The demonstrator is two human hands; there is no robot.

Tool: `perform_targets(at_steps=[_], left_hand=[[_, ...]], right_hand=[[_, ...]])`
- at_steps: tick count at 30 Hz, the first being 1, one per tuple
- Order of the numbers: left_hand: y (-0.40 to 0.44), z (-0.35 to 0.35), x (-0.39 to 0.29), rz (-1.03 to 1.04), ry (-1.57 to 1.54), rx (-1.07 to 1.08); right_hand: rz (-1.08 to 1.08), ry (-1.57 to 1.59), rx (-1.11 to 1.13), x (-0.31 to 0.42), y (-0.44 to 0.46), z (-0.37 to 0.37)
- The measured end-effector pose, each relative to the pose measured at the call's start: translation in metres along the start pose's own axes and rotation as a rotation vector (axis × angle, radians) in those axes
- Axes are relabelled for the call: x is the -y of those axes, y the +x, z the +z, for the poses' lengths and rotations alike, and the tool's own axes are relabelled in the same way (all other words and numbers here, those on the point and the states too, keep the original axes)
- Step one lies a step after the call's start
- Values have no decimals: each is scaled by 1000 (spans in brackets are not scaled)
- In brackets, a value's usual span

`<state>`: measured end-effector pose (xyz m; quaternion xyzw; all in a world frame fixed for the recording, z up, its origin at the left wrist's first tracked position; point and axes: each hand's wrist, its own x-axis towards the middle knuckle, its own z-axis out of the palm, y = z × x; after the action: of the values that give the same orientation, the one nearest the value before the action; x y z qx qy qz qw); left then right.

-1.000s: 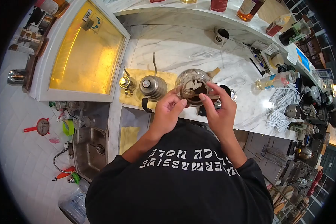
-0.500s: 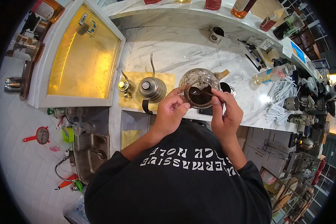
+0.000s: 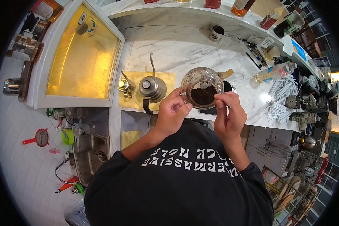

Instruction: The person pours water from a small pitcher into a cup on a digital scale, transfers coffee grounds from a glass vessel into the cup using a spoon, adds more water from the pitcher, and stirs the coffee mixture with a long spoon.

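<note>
- Glass vessel (image 3: 202, 75) held over bench (image 3: 173, 45), near edge; clear, round, smudged, mouth tilted nearward, dk brown grounds (image 3: 202, 98) inside.
- L hand (image 3: 172, 115): left side pinched by fingers.
- R hand (image 3: 231, 113): thin spoon handle (image 3: 211, 93) pinched btwn fingers.

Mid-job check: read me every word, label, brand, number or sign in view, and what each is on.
"GEA": sticker on the yellow-lit glass door.
"ERMASSIVE": black shirt, upside down in view, start lost in folds.
"CK HOLE": same shirt, line below when upright, start unclear.
Too small or blurred to read: mug logo, clear bottle label, blue sign.
</note>
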<state>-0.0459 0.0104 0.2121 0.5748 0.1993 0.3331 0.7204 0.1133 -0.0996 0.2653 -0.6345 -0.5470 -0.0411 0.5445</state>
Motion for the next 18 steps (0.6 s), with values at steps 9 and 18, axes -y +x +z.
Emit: perform_targets(at_steps=[9, 18], left_hand=[[-6, -3, -4, 90, -24, 26], [-10, -3, -6, 120, -49, 72]], right_hand=[[-106, 0, 18, 10, -1, -3], [-96, -21, 15, 26, -3, -9]])
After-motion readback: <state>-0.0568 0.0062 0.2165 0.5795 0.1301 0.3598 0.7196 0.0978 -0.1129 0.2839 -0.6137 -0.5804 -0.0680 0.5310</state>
